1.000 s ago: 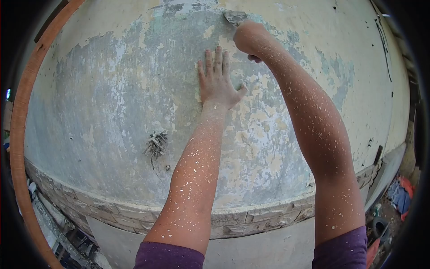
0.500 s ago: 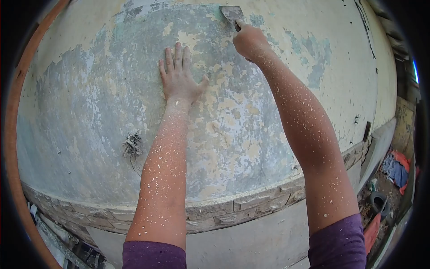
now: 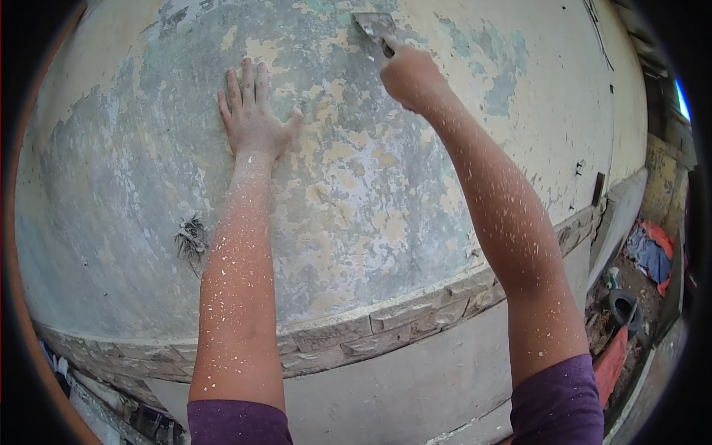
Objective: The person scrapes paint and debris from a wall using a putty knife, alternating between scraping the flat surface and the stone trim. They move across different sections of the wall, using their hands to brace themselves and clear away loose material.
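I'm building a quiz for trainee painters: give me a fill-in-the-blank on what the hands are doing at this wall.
The ____ hand grips the scraper.
The left hand holds ____; its palm lies flat on the peeling wall.
Both sleeves are ____ in colour.
Missing words: right; nothing; purple.

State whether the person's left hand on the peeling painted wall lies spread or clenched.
Spread: the left hand lies palm-flat on the peeling painted wall, fingers straight, thumb out.
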`<control>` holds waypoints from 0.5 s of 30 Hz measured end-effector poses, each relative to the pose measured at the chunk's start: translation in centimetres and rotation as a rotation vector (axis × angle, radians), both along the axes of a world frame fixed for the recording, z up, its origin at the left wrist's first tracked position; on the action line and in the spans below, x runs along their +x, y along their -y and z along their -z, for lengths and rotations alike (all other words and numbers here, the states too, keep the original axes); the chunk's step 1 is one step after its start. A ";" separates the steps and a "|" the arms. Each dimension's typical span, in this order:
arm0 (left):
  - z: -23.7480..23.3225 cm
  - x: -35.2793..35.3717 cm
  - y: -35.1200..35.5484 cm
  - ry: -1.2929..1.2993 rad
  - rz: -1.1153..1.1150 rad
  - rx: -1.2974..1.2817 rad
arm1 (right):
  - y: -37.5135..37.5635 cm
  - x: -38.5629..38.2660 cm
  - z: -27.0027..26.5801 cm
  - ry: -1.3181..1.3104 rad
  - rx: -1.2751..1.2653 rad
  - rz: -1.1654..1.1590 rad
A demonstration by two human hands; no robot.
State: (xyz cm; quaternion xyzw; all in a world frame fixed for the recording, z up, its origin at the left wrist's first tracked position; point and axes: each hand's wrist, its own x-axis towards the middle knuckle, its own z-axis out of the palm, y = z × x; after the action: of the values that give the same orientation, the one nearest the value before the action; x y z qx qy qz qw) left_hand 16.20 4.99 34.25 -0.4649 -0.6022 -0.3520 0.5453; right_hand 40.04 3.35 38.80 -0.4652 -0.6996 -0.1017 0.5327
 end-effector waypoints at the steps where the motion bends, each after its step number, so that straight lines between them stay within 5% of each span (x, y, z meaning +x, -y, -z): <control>1: 0.0 0.2 0.1 -0.001 0.000 0.007 | 0.1 0.1 2.1 0.045 -0.015 0.085; 3: 0.0 0.9 0.5 0.022 -0.033 -0.022 | 0.5 0.6 3.6 0.070 -0.084 0.090; 9: -0.3 0.3 0.3 0.025 -0.035 -0.010 | -1.0 0.3 -4.0 -0.048 0.028 0.011; 15: 0.0 0.4 0.2 0.012 -0.005 -0.003 | -2.6 2.1 0.8 0.114 0.214 0.134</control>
State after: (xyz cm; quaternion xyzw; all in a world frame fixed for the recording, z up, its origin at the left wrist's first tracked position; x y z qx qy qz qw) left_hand 16.58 4.80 34.24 -0.4624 -0.6070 -0.3524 0.5418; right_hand 42.10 5.99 38.00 -0.4450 -0.6813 -0.2372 0.5306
